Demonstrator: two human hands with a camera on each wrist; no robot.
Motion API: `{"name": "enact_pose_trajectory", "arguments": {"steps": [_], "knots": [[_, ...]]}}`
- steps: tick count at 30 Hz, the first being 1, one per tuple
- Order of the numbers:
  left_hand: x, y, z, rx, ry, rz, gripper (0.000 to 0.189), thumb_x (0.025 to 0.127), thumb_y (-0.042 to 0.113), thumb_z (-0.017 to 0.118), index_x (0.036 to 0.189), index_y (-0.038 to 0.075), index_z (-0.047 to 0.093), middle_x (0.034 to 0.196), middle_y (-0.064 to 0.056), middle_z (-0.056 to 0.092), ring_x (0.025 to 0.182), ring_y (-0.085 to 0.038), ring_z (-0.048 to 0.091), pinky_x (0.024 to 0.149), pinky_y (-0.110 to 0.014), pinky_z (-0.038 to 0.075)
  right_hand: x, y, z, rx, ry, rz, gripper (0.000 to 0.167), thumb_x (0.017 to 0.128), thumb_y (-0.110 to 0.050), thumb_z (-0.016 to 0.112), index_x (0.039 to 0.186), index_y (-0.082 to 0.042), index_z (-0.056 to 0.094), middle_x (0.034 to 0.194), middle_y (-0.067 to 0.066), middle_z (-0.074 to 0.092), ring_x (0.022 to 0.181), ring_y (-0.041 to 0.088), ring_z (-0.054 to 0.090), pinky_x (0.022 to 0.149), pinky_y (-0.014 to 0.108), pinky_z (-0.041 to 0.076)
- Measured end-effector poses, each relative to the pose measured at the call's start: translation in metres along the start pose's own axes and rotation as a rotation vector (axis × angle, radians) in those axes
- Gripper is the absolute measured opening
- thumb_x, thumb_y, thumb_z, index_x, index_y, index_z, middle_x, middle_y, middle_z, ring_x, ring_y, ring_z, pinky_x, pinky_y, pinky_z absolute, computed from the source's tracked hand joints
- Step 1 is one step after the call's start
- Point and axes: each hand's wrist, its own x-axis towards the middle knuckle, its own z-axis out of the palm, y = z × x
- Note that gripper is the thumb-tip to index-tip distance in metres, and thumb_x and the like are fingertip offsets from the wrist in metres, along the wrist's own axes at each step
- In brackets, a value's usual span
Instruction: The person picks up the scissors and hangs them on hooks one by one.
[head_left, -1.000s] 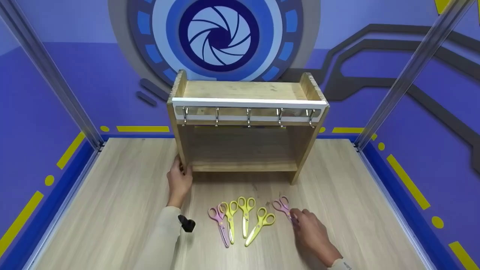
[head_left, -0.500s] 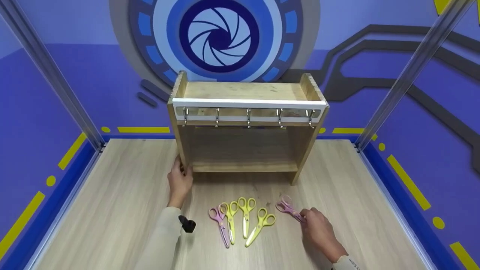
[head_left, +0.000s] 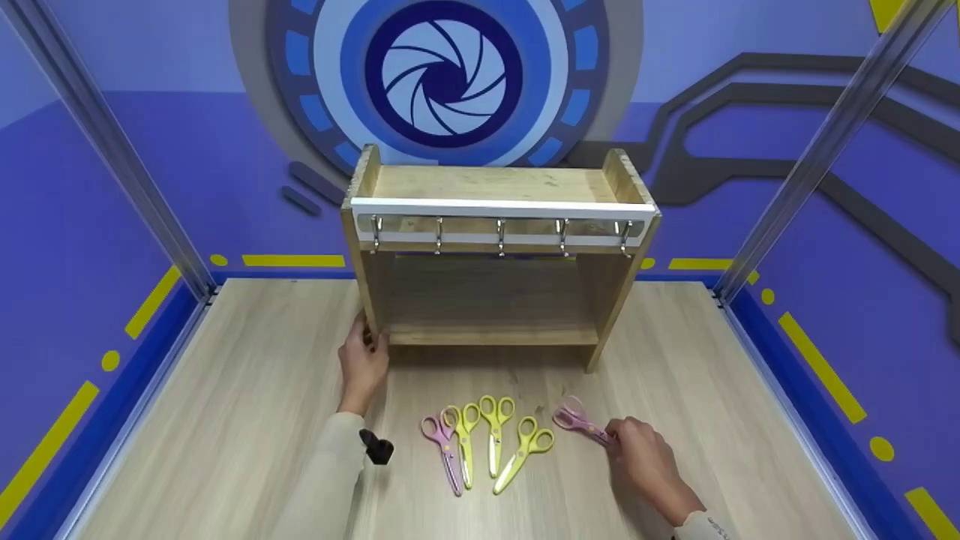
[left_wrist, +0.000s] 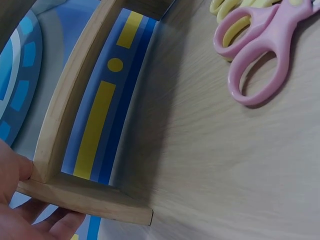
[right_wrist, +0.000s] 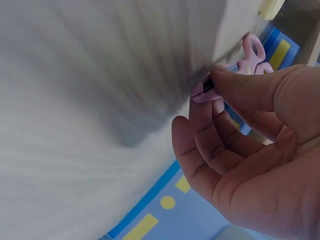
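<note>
At the left side panel of a wooden rack (head_left: 491, 184), my left hand (head_left: 364, 371) grips the panel's lower front, thumb on one face and fingers on the other in the left wrist view. My right hand (head_left: 649, 461) pinches pink scissors (head_left: 576, 421) by the blade end between thumb and fingers; their handles point away, toward the rack. The fingers hide the blade tips. Between the hands lie another pair of pink scissors (head_left: 442, 439) and three yellow pairs, the rightmost yellow scissors (head_left: 523, 454) set at a slant. These lie with handles toward the rack.
A white rail with several metal hooks (head_left: 501, 236) runs across the rack's upper front. Below it is a lower shelf (head_left: 495, 338). Blue printed walls (head_left: 112, 225) and metal posts (head_left: 795, 150) enclose the wooden table (head_left: 255, 390) behind and at both sides.
My right hand has shifted to the right, drawing the pinched pink scissors slightly that way and turning them flatter. My left hand keeps its grip on the rack. The other scissors stay in place.
</note>
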Motion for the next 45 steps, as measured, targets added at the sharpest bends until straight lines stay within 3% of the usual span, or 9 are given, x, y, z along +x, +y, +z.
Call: {"name": "enact_pose_trajectory", "arguments": {"steps": [6, 13, 21, 31, 37, 45], "knots": [[0.002, -0.002, 0.001, 0.008, 0.011, 0.008, 0.049, 0.101, 0.004, 0.062, 0.148, -0.001, 0.049, 0.131, -0.029, 0.063, 0.116, -0.043, 0.066, 0.093, -0.053, 0.057, 0.007, -0.001, -0.026, -0.05, 0.081, -0.077, 0.014, 0.087, 0.005, 0.075, 0.089, -0.008, 0.075, 0.081, 0.001, 0.064, 0.075, 0.021, 0.062, 0.062, 0.046, 0.055], [0.001, -0.001, 0.0, 0.025, -0.002, 0.001, 0.051, 0.101, 0.005, 0.063, 0.15, 0.0, 0.047, 0.133, -0.027, 0.063, 0.116, -0.042, 0.066, 0.093, -0.052, 0.057, 0.019, -0.005, -0.068, -0.03, 0.235, -0.181, 0.012, 0.086, 0.004, 0.077, 0.09, -0.007, 0.076, 0.081, 0.002, 0.064, 0.074, 0.021, 0.061, 0.06, 0.043, 0.053], [0.0, 0.0, 0.0, 0.0, -0.01, 0.017, 0.052, 0.101, 0.003, 0.063, 0.15, 0.0, 0.047, 0.136, -0.027, 0.061, 0.117, -0.042, 0.065, 0.094, -0.054, 0.056, 0.033, -0.019, -0.117, 0.011, 0.396, -0.209, 0.005, 0.091, -0.002, 0.076, 0.096, -0.004, 0.075, 0.086, 0.008, 0.066, 0.075, 0.025, 0.063, 0.063, 0.049, 0.054], [-0.001, -0.003, -0.001, -0.005, -0.013, 0.022, 0.051, 0.102, 0.006, 0.063, 0.15, -0.002, 0.046, 0.136, -0.029, 0.06, 0.117, -0.042, 0.065, 0.095, -0.052, 0.056, 0.051, -0.04, -0.156, 0.131, 0.609, -0.263, 0.014, 0.086, 0.005, 0.079, 0.098, 0.0, 0.076, 0.089, 0.013, 0.069, 0.08, 0.03, 0.067, 0.067, 0.047, 0.051], [-0.002, -0.003, -0.001, -0.002, -0.011, 0.03, 0.051, 0.102, 0.006, 0.062, 0.15, -0.003, 0.046, 0.138, -0.03, 0.059, 0.118, -0.043, 0.064, 0.095, -0.052, 0.056, 0.064, -0.046, -0.164, 0.204, 0.633, -0.226, 0.016, 0.087, 0.004, 0.079, 0.102, -0.001, 0.077, 0.095, 0.014, 0.07, 0.084, 0.029, 0.067, 0.074, 0.046, 0.053], [-0.001, -0.003, 0.0, -0.005, -0.007, 0.041, 0.05, 0.102, 0.004, 0.062, 0.149, -0.003, 0.046, 0.139, -0.029, 0.059, 0.118, -0.043, 0.064, 0.095, -0.053, 0.056, 0.076, -0.043, -0.156, 0.253, 0.598, -0.185, 0.015, 0.089, 0.002, 0.077, 0.104, 0.0, 0.076, 0.094, 0.016, 0.07, 0.084, 0.031, 0.067, 0.075, 0.046, 0.052]]}}
